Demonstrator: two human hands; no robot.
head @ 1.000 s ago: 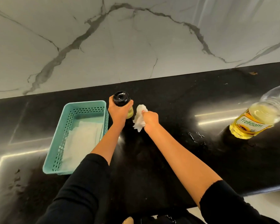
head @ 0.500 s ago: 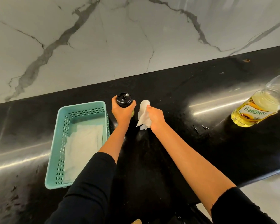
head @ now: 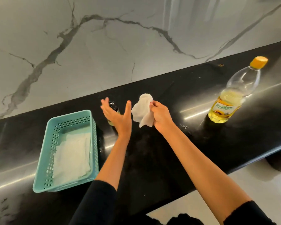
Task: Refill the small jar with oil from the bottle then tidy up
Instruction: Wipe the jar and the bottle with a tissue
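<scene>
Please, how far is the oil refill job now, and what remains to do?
Done, by the look: the oil bottle stands capped and the small jar has its lid on. In hand: the right hand holds a tissue; the left hand is open beside the jar. Left: smears on the counter, and possibly putting things into the basket.

Left hand [head: 118, 117] is spread wide, palm up, fingers splayed, hovering in front of the small jar [head: 113, 106], which stands on the black bench [head: 193, 143] mostly hidden behind it. Right hand [head: 161, 117] has a firm grip on a crumpled white tissue [head: 143, 111], held up just beside the left thumb. Teal basket [head: 47, 159] sits to the left with folded white paper [head: 71, 156] lying inside. Far right, the oil bottle [head: 230, 98] stands upright, orange cap [head: 258, 62] on, yellow oil low inside.
</scene>
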